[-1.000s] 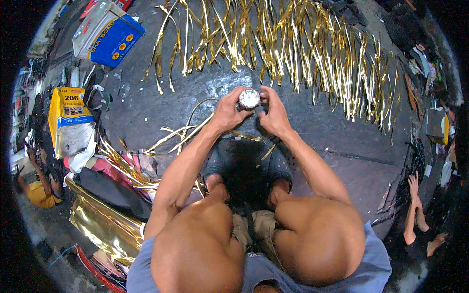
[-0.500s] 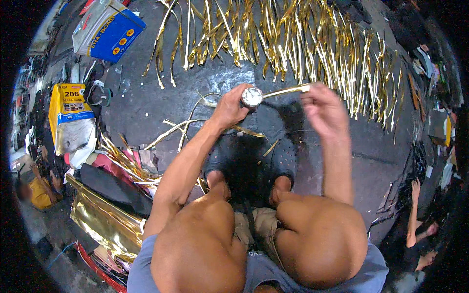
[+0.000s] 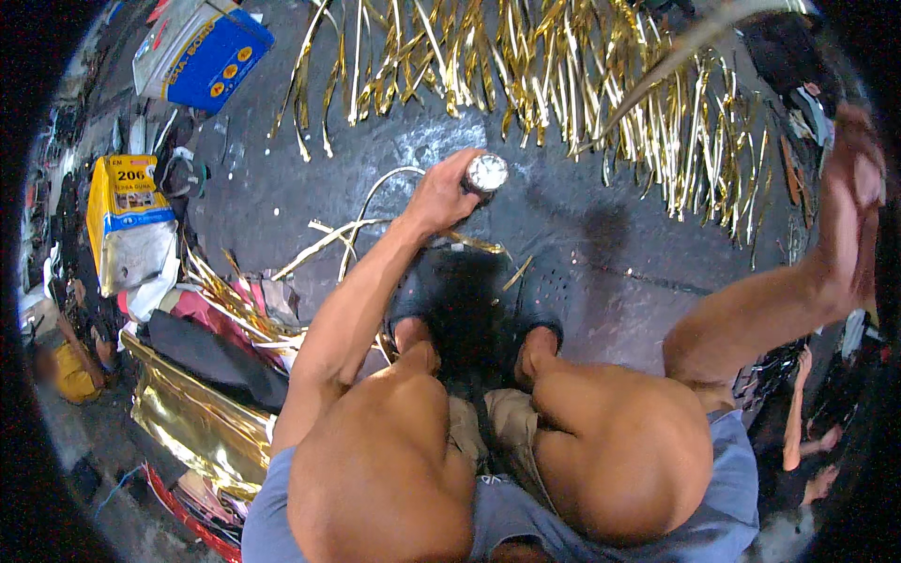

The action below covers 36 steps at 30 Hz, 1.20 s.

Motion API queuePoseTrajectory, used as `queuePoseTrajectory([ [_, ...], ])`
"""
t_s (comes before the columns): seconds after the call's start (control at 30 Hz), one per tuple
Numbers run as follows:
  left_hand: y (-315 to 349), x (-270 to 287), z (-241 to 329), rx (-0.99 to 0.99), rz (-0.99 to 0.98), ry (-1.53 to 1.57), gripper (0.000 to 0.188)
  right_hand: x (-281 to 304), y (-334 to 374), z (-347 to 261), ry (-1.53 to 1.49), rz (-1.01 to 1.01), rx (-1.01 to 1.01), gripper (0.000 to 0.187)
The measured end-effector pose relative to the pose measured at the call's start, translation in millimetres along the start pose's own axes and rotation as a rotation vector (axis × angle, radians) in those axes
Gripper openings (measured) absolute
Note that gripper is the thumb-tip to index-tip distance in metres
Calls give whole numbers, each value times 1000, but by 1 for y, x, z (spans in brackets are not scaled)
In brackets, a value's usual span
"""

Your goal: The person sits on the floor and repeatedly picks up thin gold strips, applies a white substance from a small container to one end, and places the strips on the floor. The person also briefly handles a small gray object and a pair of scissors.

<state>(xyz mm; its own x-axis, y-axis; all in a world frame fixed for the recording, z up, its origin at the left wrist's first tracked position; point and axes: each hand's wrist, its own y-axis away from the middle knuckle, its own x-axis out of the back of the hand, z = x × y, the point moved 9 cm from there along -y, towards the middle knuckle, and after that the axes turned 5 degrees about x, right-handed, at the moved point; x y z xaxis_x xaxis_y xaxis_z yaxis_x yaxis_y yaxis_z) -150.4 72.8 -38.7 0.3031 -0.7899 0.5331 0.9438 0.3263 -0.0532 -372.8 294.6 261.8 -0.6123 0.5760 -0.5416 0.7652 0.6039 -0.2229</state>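
Note:
My left hand [image 3: 436, 197] grips a small round roll [image 3: 485, 173] with a pale silvery face, held above the dark floor in front of my dark shoes [image 3: 544, 300]. A long pale gold strip [image 3: 671, 56] stretches up and to the right over the rows of gold foil strips [image 3: 563, 66] lying on the floor. My right hand [image 3: 852, 174] is flung far out to the right, closed in a fist, apparently on that strip's end. My bare knees [image 3: 394, 460] fill the lower middle.
A blue box [image 3: 202, 52] lies at the top left, and a yellow package [image 3: 127, 216] sits at the left. Crumpled gold foil sheets [image 3: 197, 422] and dark cloth are piled at my left. Another person's bare legs [image 3: 798, 413] show at the right edge.
Both hands were together at the roll a second ago. Since then my right hand has swung far out to the right, drawing a long strip away, while the left hand keeps the roll.

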Motion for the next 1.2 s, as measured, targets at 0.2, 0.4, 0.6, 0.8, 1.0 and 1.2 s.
queuePoseTrajectory([
  [0.2, 64, -7, -9, 95, 242, -166, 51, 14, -154, -30, 432, 129, 225, 5],
  [0.4, 101, -85, -11, -349, -421, -739, 31, 86, -228, -44, 246, 275, 423, 5],
  [0.6, 99, -96, -25, -407, -558, -901, 17, 216, -129, 74, 77, 632, 369, 9],
  [0.8, 75, -88, -3, -271, -308, -452, 14, 348, 67, 219, 31, 1248, 0, 10],
  [1.0, 106, 72, 9, 379, 360, -29, 15, 204, 131, 312, 651, 664, -536, 43],
  [1.2, 77, 70, -54, 755, 97, 322, 32, -10, 108, 307, 1212, -316, 103, 75],
])
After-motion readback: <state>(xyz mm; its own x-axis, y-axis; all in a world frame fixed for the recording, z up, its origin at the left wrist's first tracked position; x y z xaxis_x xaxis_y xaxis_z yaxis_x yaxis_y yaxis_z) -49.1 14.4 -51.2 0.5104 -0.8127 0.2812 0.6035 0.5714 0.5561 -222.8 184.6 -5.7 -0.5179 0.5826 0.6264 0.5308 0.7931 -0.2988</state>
